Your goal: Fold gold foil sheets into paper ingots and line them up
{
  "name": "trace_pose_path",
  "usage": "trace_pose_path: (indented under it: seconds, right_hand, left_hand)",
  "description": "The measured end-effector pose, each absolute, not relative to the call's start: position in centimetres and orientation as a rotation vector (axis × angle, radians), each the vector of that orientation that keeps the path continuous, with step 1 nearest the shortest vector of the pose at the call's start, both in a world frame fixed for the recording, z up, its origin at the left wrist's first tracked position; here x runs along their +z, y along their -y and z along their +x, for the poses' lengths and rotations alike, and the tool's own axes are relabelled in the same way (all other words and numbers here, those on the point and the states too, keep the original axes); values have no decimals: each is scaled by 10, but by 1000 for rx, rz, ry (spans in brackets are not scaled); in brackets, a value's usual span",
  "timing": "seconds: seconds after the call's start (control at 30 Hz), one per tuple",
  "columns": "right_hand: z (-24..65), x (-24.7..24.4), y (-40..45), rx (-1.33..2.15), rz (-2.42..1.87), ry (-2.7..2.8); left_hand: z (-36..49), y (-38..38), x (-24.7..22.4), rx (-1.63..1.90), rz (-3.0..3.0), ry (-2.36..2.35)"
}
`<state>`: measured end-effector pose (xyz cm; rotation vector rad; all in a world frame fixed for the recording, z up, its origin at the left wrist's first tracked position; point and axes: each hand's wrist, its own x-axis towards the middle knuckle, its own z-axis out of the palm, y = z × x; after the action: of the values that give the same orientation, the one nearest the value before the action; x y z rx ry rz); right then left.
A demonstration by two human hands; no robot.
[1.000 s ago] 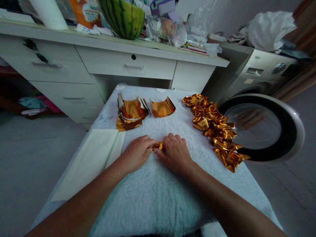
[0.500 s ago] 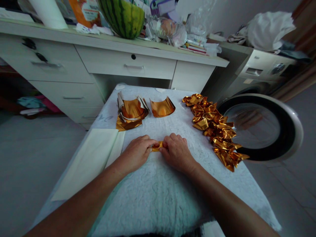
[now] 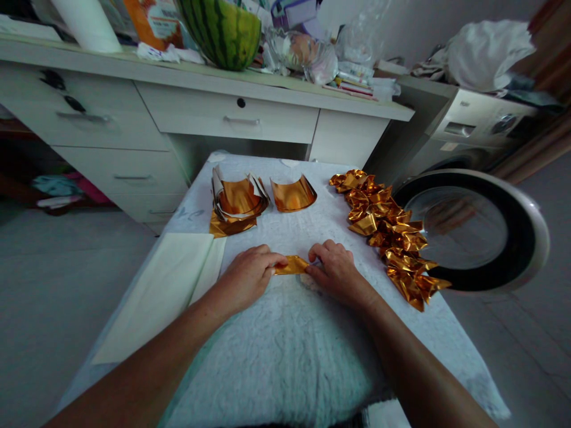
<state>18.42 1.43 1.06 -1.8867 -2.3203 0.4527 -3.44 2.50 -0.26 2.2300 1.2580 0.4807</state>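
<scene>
A small piece of gold foil paper (image 3: 292, 265), folded into a flat strip, lies on the light cloth-covered table (image 3: 285, 333) between my hands. My left hand (image 3: 250, 270) pinches its left end between thumb and fingers. My right hand (image 3: 334, 268) has its fingers curled, with thumb and forefinger at the strip's right end. Beyond them is a stack of curled gold foil sheets (image 3: 238, 199), and beside it one single curled sheet (image 3: 294, 195). Several folded, crumpled-looking gold foil pieces (image 3: 383, 232) form a row on the right.
Pale paper sheets (image 3: 156, 291) lie along the table's left side. An open washing machine door (image 3: 468, 229) juts out close to the right edge. Behind the table stands a white drawer desk (image 3: 241, 119), carrying a cut watermelon (image 3: 223, 35) and plastic bags.
My right hand has slid a little to the right along the foil strip, so more of it shows. My left hand has kept its place at the left end.
</scene>
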Motion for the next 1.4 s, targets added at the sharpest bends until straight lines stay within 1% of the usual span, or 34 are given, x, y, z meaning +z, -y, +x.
trace_pose_path:
  seconds: [0.27, 0.47, 0.7, 1.07, 1.4]
  right_hand:
    - [193, 17, -15, 594, -1791, 2334]
    - [199, 15, -16, 632, -1662, 2351]
    - [189, 13, -12, 560, -1448, 2349]
    - [178, 10, -12, 492, -1424, 2363]
    - [178, 10, -12, 513, -1353, 2321]
  left_hand:
    - [-34, -24, -2, 476, 2237, -1272]
    - [-34, -22, -5, 489, 2287, -1283]
    - [-31, -15, 1, 477, 2325, -1322]
    - [-29, -15, -1, 519, 2329, -1298]
    - [-28, -15, -1, 545, 2307, -1300]
